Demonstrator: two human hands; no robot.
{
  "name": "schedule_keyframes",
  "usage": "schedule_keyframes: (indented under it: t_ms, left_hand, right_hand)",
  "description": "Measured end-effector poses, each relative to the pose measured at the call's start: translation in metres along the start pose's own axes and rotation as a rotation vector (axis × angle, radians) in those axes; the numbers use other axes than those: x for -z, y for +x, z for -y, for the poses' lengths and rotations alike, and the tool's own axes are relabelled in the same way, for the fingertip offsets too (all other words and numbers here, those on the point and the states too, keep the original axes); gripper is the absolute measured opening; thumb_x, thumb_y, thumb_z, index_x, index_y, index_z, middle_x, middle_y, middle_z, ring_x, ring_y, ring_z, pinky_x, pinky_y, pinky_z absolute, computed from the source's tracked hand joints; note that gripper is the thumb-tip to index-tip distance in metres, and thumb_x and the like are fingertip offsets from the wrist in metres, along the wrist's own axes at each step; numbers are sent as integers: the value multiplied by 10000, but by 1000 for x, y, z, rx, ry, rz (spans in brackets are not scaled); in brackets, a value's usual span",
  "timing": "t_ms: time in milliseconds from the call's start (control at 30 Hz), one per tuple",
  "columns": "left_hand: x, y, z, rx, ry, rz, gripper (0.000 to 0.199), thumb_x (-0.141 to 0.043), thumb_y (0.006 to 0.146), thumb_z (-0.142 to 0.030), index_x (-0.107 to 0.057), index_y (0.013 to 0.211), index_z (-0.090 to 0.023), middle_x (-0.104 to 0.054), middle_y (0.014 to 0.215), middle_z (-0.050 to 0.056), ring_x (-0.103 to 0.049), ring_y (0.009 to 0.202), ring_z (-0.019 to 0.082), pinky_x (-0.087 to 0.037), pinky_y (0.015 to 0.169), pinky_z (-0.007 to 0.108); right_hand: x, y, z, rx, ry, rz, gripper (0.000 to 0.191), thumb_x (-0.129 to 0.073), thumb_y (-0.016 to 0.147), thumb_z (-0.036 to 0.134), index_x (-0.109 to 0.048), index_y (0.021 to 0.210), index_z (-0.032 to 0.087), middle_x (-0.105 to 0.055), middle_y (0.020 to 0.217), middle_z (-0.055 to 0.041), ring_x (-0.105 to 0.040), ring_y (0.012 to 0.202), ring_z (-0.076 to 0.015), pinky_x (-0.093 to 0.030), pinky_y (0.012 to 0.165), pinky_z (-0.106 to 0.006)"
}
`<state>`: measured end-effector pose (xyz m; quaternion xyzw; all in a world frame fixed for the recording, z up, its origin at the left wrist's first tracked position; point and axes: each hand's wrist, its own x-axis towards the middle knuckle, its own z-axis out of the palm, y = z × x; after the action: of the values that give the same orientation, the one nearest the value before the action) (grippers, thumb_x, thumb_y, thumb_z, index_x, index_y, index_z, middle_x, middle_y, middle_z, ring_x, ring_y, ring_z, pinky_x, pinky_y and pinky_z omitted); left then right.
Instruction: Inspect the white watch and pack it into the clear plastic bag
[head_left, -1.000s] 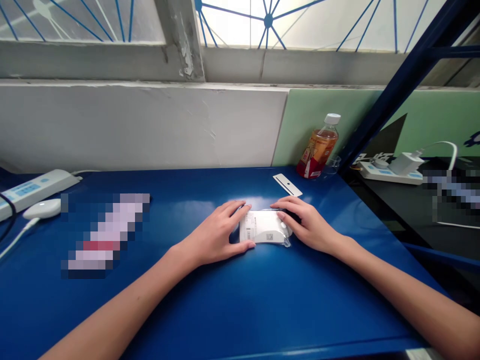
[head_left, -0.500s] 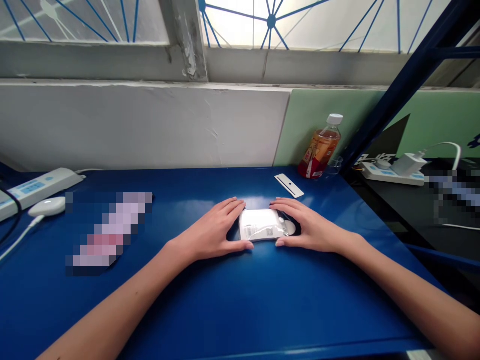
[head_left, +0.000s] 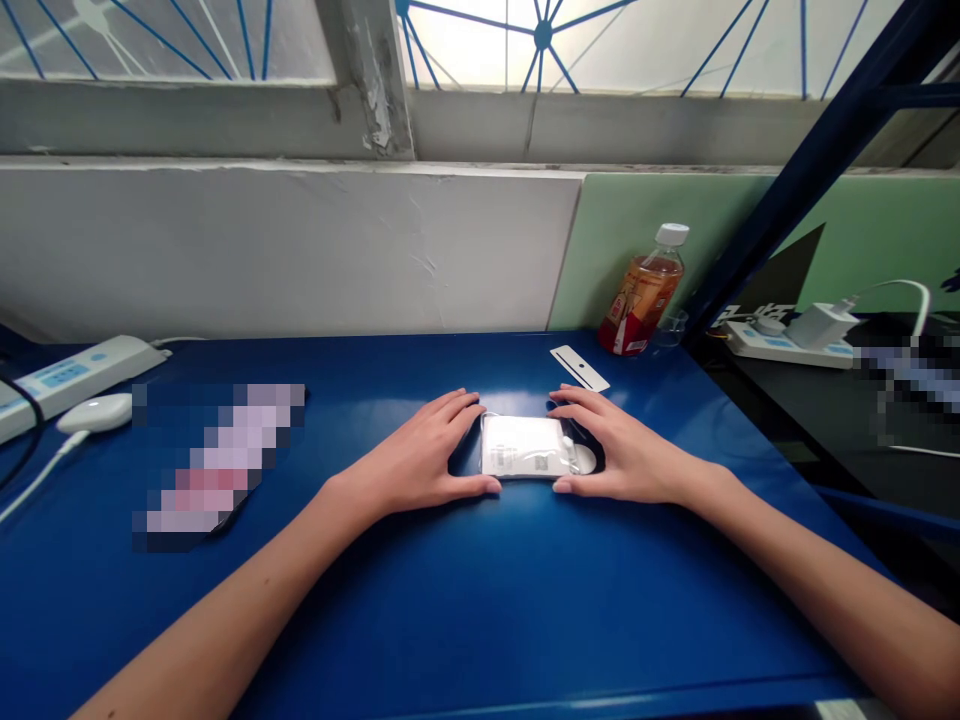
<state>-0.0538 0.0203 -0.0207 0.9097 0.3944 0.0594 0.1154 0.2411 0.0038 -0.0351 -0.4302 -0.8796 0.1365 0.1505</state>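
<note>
A small flat packet [head_left: 525,446], white with a clear plastic wrap, lies on the blue table between my hands. Its right end shows a white round piece and a dark part under the plastic. My left hand [head_left: 431,450] rests on the table at the packet's left side, thumb and fingers spread apart. Around the right end curves my right hand [head_left: 615,445], its thumb in front and its fingers behind, with a wide gap between them. Whether the right hand touches the plastic, I cannot tell.
Behind the right hand lies a white card [head_left: 580,368] with a dark stripe. A drink bottle [head_left: 641,305] stands at the back right near a slanted blue post [head_left: 810,165]. On the left are a power strip [head_left: 90,368], a white oval device [head_left: 97,413] with a cable, and a blurred-out flat object [head_left: 225,460].
My left hand has shifted slightly left, away from the packet. My right hand's fingers have opened a little. The packet stays nearly in place.
</note>
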Motion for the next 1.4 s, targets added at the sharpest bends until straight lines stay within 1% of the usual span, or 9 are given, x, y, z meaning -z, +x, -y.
schedule_keyframes:
  t_ms: [167, 333, 467, 667, 833, 1000, 1233, 1400]
  left_hand:
    - [2, -2, -1, -12, -10, 11, 986, -544, 803, -777, -337, 1502, -113, -342, 1561, 187, -275, 1459, 345, -306, 1158, 480]
    - [2, -3, 0, -16, -25, 13, 942, -561, 789, -775, -415, 1464, -135, -332, 1567, 182, -266, 1460, 367, -316, 1149, 506]
    - [3, -4, 0, -26, -11, 27, 957, -564, 792, -768, -399, 1473, -116, -326, 1566, 199, -257, 1466, 360, -312, 1152, 505]
    - [4, -3, -1, -9, -45, 41, 943, -587, 790, -750, -403, 1467, -119, -309, 1573, 199, -238, 1474, 353, -311, 1155, 508]
    - [4, -3, -3, 3, -79, 57, 941, -639, 754, -744, -439, 1439, -132, -330, 1565, 194, -231, 1476, 356, -313, 1151, 522]
    - [5, -3, -2, 10, -103, 48, 939, -644, 733, -762, -462, 1423, -150, -342, 1562, 182, -246, 1471, 356, -315, 1149, 528]
    - [6, -3, -1, 8, -77, 44, 946, -645, 722, -771, -481, 1407, -141, -391, 1538, 176, -286, 1456, 354, -318, 1152, 508]
    - [6, -3, -1, -17, -88, 10, 911, -663, 719, -754, -502, 1388, -156, -422, 1516, 178, -284, 1452, 374, -265, 1169, 536]
  right_hand:
    - [0, -1, 0, 20, 21, -5, 772, -716, 717, 665, -552, 1268, 149, -443, 1466, -217, -403, 1383, -377, -413, 1092, -520]
    - [1, -1, 1, 44, 39, -9, 743, -721, 722, 646, -554, 1257, 159, -469, 1436, -215, -425, 1362, -384, -427, 1073, -527]
    - [1, -1, 2, 45, 32, -13, 730, -728, 713, 645, -565, 1233, 159, -484, 1415, -213, -439, 1349, -388, -433, 1064, -525]
    - [0, -1, 2, 54, 37, -26, 720, -741, 707, 632, -569, 1220, 157, -495, 1400, -205, -464, 1328, -372, -444, 1057, -499]
    - [0, 0, 3, 68, 48, -42, 691, -774, 678, 603, -584, 1170, 157, -531, 1352, -197, -482, 1309, -369, -450, 1050, -499]
    - [1, 0, 2, 74, 61, -36, 697, -768, 687, 600, -572, 1189, 157, -537, 1335, -193, -493, 1294, -361, -459, 1041, -493]
    - [0, 1, 2, 96, 66, -55, 691, -764, 692, 600, -592, 1190, 154, -544, 1324, -190, -507, 1274, -363, -468, 1032, -495]
    - [-1, 2, 4, 105, 68, -76, 713, -763, 694, 603, -603, 1205, 133, -560, 1288, -200, -525, 1251, -359, -477, 1024, -477]
